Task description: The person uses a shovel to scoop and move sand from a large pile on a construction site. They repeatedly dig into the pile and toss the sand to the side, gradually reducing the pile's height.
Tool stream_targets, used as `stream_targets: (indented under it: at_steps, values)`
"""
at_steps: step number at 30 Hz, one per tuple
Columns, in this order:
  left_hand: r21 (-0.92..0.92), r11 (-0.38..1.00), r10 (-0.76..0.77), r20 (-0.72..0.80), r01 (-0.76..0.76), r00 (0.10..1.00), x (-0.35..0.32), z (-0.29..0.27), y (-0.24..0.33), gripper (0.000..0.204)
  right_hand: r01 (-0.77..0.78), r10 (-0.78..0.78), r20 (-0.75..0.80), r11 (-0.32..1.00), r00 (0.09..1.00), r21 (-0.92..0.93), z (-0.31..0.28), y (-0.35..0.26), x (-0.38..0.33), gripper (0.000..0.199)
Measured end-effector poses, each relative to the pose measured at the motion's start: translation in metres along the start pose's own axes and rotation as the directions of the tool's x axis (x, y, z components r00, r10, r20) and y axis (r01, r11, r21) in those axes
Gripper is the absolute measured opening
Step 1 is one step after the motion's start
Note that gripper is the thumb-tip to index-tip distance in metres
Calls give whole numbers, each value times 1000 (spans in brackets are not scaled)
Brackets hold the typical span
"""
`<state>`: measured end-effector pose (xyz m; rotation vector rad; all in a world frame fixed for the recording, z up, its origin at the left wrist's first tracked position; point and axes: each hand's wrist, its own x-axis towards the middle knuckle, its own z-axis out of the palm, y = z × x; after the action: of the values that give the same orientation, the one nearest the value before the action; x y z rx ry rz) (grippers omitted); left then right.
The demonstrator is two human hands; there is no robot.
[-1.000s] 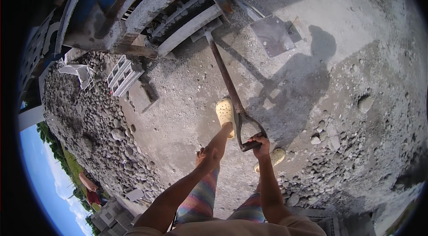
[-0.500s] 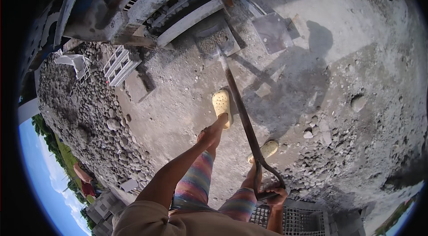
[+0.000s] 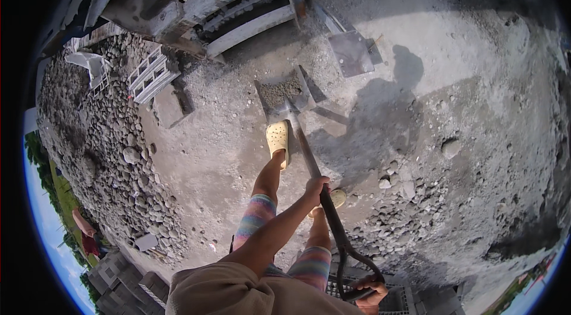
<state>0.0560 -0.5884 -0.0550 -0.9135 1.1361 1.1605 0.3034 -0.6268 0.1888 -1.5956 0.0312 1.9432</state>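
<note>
A shovel (image 3: 313,163) slants from my lower right up to the middle of the view. Its broad metal blade carries a heap of grey gravelly mix (image 3: 281,92), just beyond the yellow clog (image 3: 277,138) on my left foot. Partway down the shaft, my left hand (image 3: 317,189) is wrapped round the wood. My right hand (image 3: 370,292) grips the crossbar of the loop handle, close to my right side. Whether the blade touches the ground I cannot tell.
Ahead stands a rusty, dust-covered machine (image 3: 250,32) with an opening low in its front. A flat plate (image 3: 351,53) lies right of it. At left are a stone pile (image 3: 119,148) and a pale slatted frame (image 3: 153,77). Grey blocks (image 3: 116,282) are stacked lower left.
My left hand has moved from my left knee onto the shovel's shaft. The loaded blade has come back from the machine toward my feet, and the right hand keeps its grip.
</note>
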Motion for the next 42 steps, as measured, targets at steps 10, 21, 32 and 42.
stream_targets:
  at_steps: [10, 21, 32, 42]
  values:
    - [-151, 987, 57, 46, -50, 997, 22, 10, 74, 13, -11, 19, 53, 988, 998, -153, 62, -2, 50, 12]
    - [7, 981, 195, 22, -195, 981, 83, -40, 236, 14, -121, 126, 48, 988, 991, -94, 213, 80, 89, 11]
    - [484, 845, 249, 24, -229, 968, 33, -58, 322, 51, -88, 90, 200, 996, 976, -19, 263, 157, 223, 6]
    - [405, 904, 163, -22, -140, 986, 55, -69, 223, 75, -91, 122, 296, 989, 947, -116, 193, 125, 307, 7]
